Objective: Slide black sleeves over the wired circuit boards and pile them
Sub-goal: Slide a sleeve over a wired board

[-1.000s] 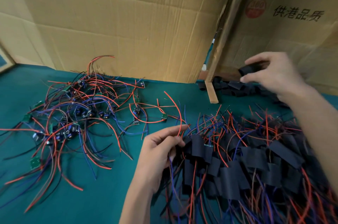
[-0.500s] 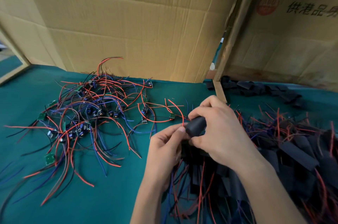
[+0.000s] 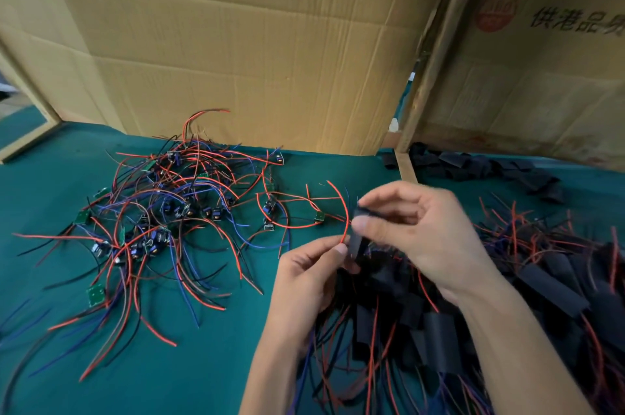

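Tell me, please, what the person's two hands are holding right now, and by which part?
Both pinch one black sleeve: the right hand at its upper end, the left hand at its lower end. Blur hides any board inside.

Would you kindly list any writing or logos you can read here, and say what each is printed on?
"供港品", then a character cut off by the frame edge: black print on the right cardboard box.
Round red stamp on the same box: too blurred to read.
Nothing else bears legible text.

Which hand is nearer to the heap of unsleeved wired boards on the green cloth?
Left. The left hand sits just beside the heap of unsleeved boards, at its near right edge. The right hand is farther right, over the sleeved pile.
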`<move>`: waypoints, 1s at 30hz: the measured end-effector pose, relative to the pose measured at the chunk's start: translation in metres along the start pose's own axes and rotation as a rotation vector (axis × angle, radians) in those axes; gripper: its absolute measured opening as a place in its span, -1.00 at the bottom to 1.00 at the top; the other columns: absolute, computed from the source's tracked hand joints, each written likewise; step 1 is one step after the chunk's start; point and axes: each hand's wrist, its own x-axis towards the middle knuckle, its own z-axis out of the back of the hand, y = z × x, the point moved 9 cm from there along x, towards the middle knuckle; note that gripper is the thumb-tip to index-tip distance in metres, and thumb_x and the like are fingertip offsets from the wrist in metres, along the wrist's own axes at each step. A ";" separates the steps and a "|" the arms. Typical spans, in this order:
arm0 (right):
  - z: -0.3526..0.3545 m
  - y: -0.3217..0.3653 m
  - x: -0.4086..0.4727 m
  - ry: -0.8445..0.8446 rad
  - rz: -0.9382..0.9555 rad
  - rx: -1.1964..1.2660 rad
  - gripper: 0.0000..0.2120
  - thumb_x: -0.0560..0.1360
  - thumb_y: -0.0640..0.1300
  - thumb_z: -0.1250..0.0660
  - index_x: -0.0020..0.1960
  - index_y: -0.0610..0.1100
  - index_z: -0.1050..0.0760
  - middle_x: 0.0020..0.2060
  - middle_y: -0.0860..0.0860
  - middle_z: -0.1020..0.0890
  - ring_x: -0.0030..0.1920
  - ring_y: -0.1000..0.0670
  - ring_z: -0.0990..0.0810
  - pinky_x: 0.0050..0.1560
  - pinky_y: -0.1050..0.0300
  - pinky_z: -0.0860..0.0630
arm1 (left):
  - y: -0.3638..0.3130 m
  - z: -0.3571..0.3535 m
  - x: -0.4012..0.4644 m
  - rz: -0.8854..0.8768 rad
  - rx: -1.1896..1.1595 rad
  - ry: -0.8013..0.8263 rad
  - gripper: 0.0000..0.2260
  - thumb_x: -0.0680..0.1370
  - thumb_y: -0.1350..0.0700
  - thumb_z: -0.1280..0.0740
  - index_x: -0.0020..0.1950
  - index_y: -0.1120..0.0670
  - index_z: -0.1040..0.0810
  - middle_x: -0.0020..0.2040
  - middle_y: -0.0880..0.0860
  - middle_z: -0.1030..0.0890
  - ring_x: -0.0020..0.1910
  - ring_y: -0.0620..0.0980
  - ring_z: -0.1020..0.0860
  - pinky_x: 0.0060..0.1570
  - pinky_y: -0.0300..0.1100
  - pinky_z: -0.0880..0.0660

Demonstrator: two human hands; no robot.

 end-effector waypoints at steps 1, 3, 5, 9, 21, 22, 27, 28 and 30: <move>0.015 0.002 0.000 -0.116 0.022 0.026 -0.80 0.34 -0.21 -0.63 -0.08 -0.06 -0.71 -0.18 -0.02 -0.76 -0.18 0.11 -0.71 -0.14 0.28 -0.59 | 0.001 -0.002 -0.001 0.001 0.028 0.018 -0.87 0.57 0.18 -0.37 0.03 0.12 -0.72 -0.35 0.07 -0.58 -0.58 -0.15 -0.15 -0.60 -0.36 -0.06; 0.046 0.004 -0.003 -0.353 0.060 0.088 -0.85 0.38 -0.25 -0.61 -0.13 -0.06 -0.71 -0.22 0.00 -0.76 -0.22 0.10 -0.71 -0.18 0.32 -0.57 | 0.004 -0.008 -0.003 0.009 0.077 0.064 -0.81 0.59 0.25 -0.32 0.01 0.11 -0.74 -0.39 0.05 -0.55 -0.58 -0.16 -0.19 -0.60 -0.38 -0.11; 0.066 0.002 -0.009 -0.511 0.065 0.174 -0.89 0.42 -0.24 -0.59 -0.14 -0.07 -0.71 -0.25 -0.02 -0.76 -0.27 0.07 -0.69 -0.24 0.27 -0.59 | 0.004 -0.016 -0.005 0.003 0.109 0.118 -0.82 0.57 0.28 -0.34 -0.02 0.15 -0.75 -0.45 0.03 -0.52 -0.59 -0.21 -0.28 -0.57 -0.45 -0.20; 0.071 0.000 -0.011 -0.586 0.081 0.240 -0.89 0.43 -0.22 -0.58 -0.16 -0.05 -0.71 -0.24 -0.03 -0.76 -0.27 0.05 -0.70 -0.26 0.23 -0.60 | -0.001 -0.029 -0.010 -0.033 0.252 0.218 -0.81 0.45 0.14 -0.36 -0.07 0.10 -0.77 -0.50 -0.02 -0.47 -0.58 -0.25 -0.32 -0.51 -0.49 -0.24; 0.049 0.010 -0.002 -0.272 0.065 -0.136 -0.79 0.32 -0.07 -0.64 -0.09 -0.01 -0.69 -0.25 0.03 -0.75 -0.27 0.06 -0.72 -0.18 0.07 -0.66 | 0.000 -0.028 -0.009 -0.048 0.353 0.212 -0.82 0.45 0.09 -0.36 -0.10 -0.02 -0.77 -0.50 -0.11 -0.47 -0.52 -0.23 -0.34 -0.45 -0.44 -0.25; 0.043 0.004 -0.001 -0.225 0.016 -0.142 -0.76 0.32 -0.08 -0.65 -0.06 -0.02 -0.68 -0.26 0.02 -0.75 -0.29 0.05 -0.71 -0.15 0.04 -0.65 | -0.002 -0.027 -0.009 -0.060 0.335 0.193 -0.82 0.45 0.10 -0.36 -0.10 -0.02 -0.77 -0.49 -0.11 -0.48 -0.51 -0.23 -0.36 -0.45 -0.44 -0.27; 0.009 -0.016 0.000 -0.075 -0.109 -0.026 -0.74 0.35 -0.19 -0.64 -0.01 -0.08 -0.66 -0.24 -0.04 -0.76 -0.30 0.02 -0.69 -0.20 0.09 -0.62 | -0.010 -0.012 -0.004 -0.090 0.189 0.028 -0.77 0.40 0.19 -0.29 0.00 -0.01 -0.59 -0.36 -0.05 -0.53 -0.49 -0.17 -0.37 -0.46 -0.41 -0.31; 0.003 -0.018 0.001 -0.056 -0.110 -0.024 -0.75 0.36 -0.20 -0.64 -0.01 -0.08 -0.66 -0.24 -0.04 -0.76 -0.30 0.02 -0.69 -0.21 0.11 -0.62 | -0.009 -0.008 -0.004 -0.078 0.150 -0.006 -0.72 0.37 0.20 -0.24 0.06 0.05 -0.53 -0.31 -0.01 -0.53 -0.49 -0.15 -0.34 -0.48 -0.38 -0.28; -0.006 -0.020 0.001 -0.031 -0.109 -0.033 -0.77 0.36 -0.20 -0.64 -0.04 -0.08 -0.68 -0.25 -0.03 -0.76 -0.30 0.04 -0.67 -0.18 0.11 -0.62 | -0.006 -0.002 -0.003 -0.046 0.071 -0.047 -0.62 0.32 0.22 -0.17 0.13 0.09 -0.46 -0.20 0.04 -0.51 -0.49 -0.12 -0.27 -0.50 -0.31 -0.20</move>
